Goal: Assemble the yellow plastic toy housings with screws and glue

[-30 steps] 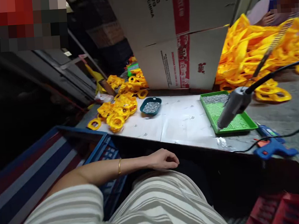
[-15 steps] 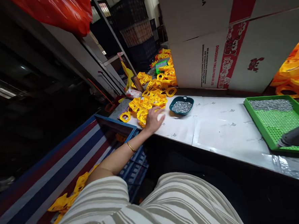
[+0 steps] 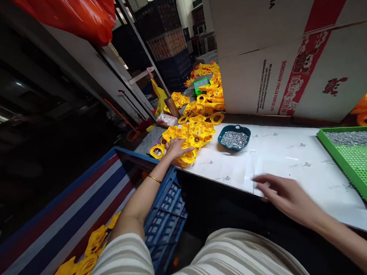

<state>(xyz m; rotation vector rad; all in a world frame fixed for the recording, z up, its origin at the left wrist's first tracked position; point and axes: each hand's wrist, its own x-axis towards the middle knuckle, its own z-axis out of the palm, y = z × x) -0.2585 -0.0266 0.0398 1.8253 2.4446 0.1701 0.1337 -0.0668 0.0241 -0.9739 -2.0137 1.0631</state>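
Observation:
My left hand [image 3: 175, 148] reaches out to the pile of yellow plastic ring parts [image 3: 193, 132] at the table's left end, fingers laid on the parts at the pile's near edge; whether it grips one I cannot tell. My right hand [image 3: 283, 193] hovers open and slightly blurred over the white table top [image 3: 284, 158] near its front edge, holding nothing. A small teal dish of silvery screws [image 3: 234, 137] sits between the pile and the right hand. At the far right lies a green perforated tray [image 3: 354, 156] with more screws.
Large cardboard boxes [image 3: 290, 48] stand along the back of the table. A blue crate [image 3: 163, 213] hangs at the table's left, and more yellow parts [image 3: 82, 264] lie on the striped blue and red sack below. Further yellow parts [image 3: 206, 82] stretch behind the pile.
My left hand slid leftward onto the near edge of the yellow pile. My right hand has come into view over the table front. The grey tool seen at the right is out of view.

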